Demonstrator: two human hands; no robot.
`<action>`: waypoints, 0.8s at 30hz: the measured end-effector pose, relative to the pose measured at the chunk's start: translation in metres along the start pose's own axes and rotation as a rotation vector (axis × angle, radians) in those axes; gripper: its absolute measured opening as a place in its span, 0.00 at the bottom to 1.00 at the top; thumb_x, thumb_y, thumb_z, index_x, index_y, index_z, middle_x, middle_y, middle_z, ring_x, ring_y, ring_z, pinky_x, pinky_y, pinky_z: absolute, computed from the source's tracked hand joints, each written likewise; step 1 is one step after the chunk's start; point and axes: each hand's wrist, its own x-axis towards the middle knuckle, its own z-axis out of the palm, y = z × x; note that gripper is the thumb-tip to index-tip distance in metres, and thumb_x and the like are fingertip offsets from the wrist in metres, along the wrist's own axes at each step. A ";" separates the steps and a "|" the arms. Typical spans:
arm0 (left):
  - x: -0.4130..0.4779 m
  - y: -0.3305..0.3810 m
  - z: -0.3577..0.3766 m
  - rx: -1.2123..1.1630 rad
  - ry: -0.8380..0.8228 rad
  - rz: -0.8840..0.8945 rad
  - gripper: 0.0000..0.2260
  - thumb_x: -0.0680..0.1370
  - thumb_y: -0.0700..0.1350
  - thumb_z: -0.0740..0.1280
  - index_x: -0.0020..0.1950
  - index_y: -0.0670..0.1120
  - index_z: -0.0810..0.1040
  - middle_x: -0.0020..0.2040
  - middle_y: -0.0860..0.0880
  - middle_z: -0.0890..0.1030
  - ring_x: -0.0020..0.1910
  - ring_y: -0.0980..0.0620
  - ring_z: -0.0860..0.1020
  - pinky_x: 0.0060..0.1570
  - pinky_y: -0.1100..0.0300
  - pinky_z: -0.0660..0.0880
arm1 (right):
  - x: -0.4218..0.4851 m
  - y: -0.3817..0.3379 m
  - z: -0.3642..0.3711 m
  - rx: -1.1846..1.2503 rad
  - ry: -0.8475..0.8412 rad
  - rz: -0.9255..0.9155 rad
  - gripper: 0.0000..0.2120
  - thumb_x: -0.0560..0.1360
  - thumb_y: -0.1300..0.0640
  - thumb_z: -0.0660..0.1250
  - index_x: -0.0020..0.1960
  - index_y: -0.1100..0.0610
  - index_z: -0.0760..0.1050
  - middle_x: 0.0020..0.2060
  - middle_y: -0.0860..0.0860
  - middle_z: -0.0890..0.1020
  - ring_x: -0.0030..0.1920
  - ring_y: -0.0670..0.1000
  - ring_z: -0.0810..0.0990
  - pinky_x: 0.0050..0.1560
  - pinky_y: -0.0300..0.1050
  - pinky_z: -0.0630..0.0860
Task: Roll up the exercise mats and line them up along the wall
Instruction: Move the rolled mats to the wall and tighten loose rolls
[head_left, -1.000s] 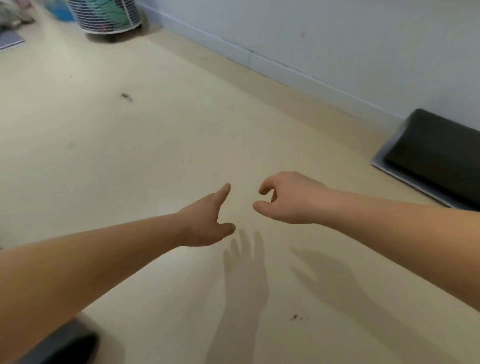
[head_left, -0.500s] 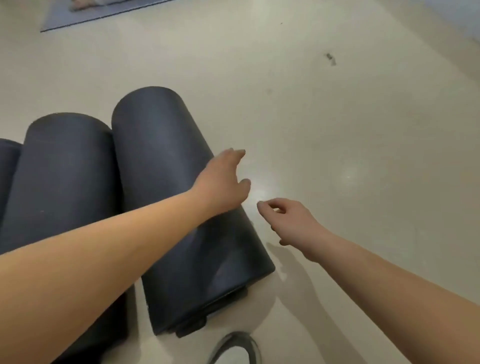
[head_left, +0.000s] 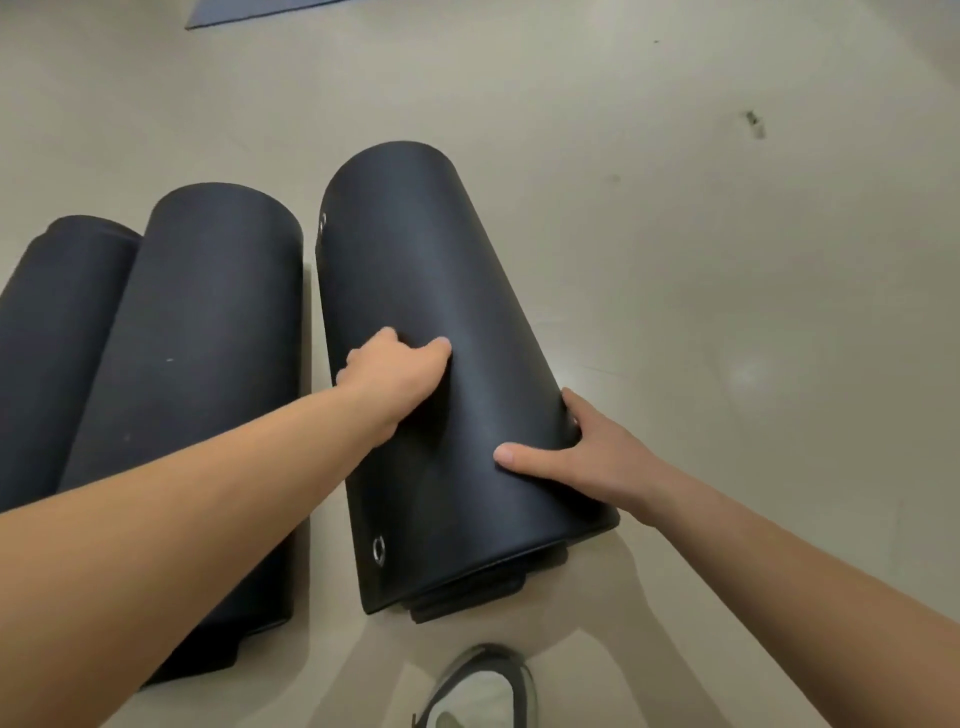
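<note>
- Beige floor (head_left: 727, 260) is lain upon by the nearest rolled mat (head_left: 431, 270), set just beside a middle roll (head_left: 208, 338) with a narrow gap between
- It is gripped from above by the left hand (head_left: 395, 374), fingers bent over its left flank
- Its right side is clasped by the right hand (head_left: 582, 452), thumb laid across the top, fingers hidden behind
- A third roll (head_left: 57, 312) and a shoe (head_left: 483, 691) are cut off by the frame
- Half a second earlier the right hand was held clear of it

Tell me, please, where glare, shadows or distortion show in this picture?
Head view: soft glare patch on the floor right of the rolled mat; arm shadows fall beside the shoe; the wide lens makes the mat seem to taper away.
</note>
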 end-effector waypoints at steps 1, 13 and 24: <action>0.001 0.002 -0.003 -0.024 0.000 0.060 0.33 0.76 0.62 0.71 0.79 0.52 0.69 0.71 0.50 0.76 0.65 0.43 0.77 0.67 0.44 0.77 | -0.001 0.001 -0.007 0.061 0.002 0.029 0.43 0.58 0.30 0.83 0.69 0.35 0.71 0.60 0.36 0.81 0.56 0.39 0.83 0.58 0.42 0.80; -0.003 -0.040 -0.024 -0.368 -0.234 -0.195 0.38 0.70 0.68 0.77 0.72 0.49 0.72 0.70 0.46 0.75 0.71 0.40 0.73 0.70 0.35 0.71 | -0.007 -0.007 -0.025 -0.013 0.058 -0.037 0.50 0.60 0.34 0.84 0.77 0.34 0.64 0.61 0.34 0.73 0.62 0.43 0.79 0.62 0.41 0.77; -0.015 -0.037 0.017 -0.630 -0.251 -0.218 0.29 0.66 0.54 0.84 0.62 0.45 0.80 0.55 0.50 0.86 0.53 0.51 0.83 0.46 0.56 0.77 | -0.010 0.013 -0.070 -0.081 0.169 0.042 0.54 0.59 0.33 0.84 0.79 0.34 0.62 0.73 0.44 0.70 0.68 0.48 0.76 0.69 0.52 0.74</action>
